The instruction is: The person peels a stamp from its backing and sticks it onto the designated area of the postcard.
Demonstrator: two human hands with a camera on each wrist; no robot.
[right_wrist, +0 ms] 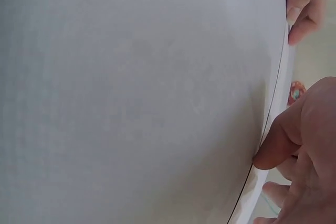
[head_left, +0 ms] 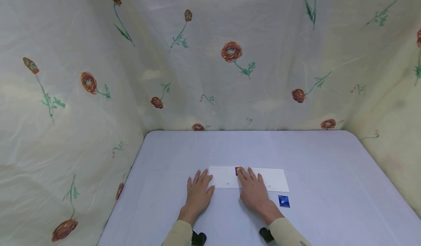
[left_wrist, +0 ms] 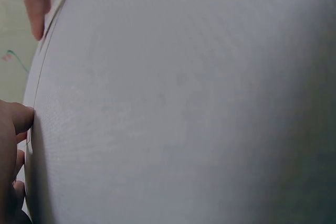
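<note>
A long white sheet of paper (head_left: pixel 223 176) lies flat in the middle of the table, with small faint marks near its lower edge. My left hand (head_left: pixel 199 195) rests at its left end, fingers spread and thumb at the corner. Over the paper's middle lies my right hand (head_left: pixel 254 194), fingers extended. Its index fingertip touches a small dark blue square with a yellow spot (head_left: pixel 236 171) near the top edge, and partly hides it. Just below the paper's right end is a shiny blue square (head_left: pixel 284 201), apart from both hands. Both wrist views show fingers against the white surface.
The table (head_left: pixel 164 154) has a pale cloth surface and rounded far corners. Flower-printed curtains (head_left: pixel 204 74) hang behind it and along both sides. Dark wrist mounts (head_left: pixel 199 238) show under the beige sleeves (head_left: pixel 179 233).
</note>
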